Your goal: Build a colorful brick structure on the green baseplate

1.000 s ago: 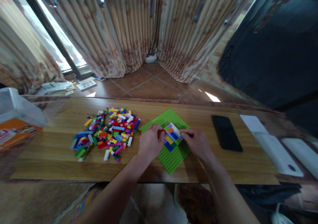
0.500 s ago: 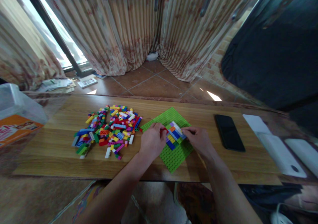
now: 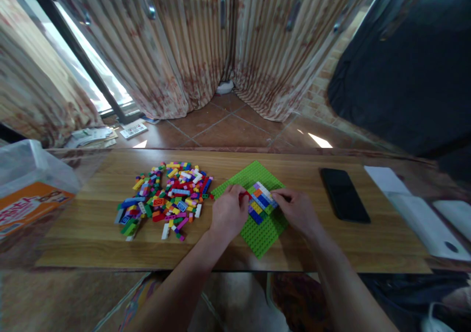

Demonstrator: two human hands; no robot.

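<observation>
A green baseplate (image 3: 259,241) lies cornerwise on the wooden table. Toward its middle sits a patch of joined toy bricks (image 3: 262,198) in white, blue, orange, yellow and lavender. My left hand (image 3: 230,211) is closed at the patch's left side, a small red brick (image 3: 243,193) showing at its fingertips. On the opposite side, my right hand (image 3: 294,208) has thumb and forefinger pinched together at the patch's right edge. Whatever lies between those fingertips is too small to make out.
Left of the baseplate spreads a loose pile of bricks (image 3: 180,192) in many colours. A clear plastic tub (image 3: 44,167) with an orange label stands at the far left. To the right are a black phone (image 3: 344,194) and a white device (image 3: 423,219) on the table (image 3: 106,253).
The view has shifted slightly, moving the table and its contents a little right and down. Both hands keep nearly the same places against the brick patch.
</observation>
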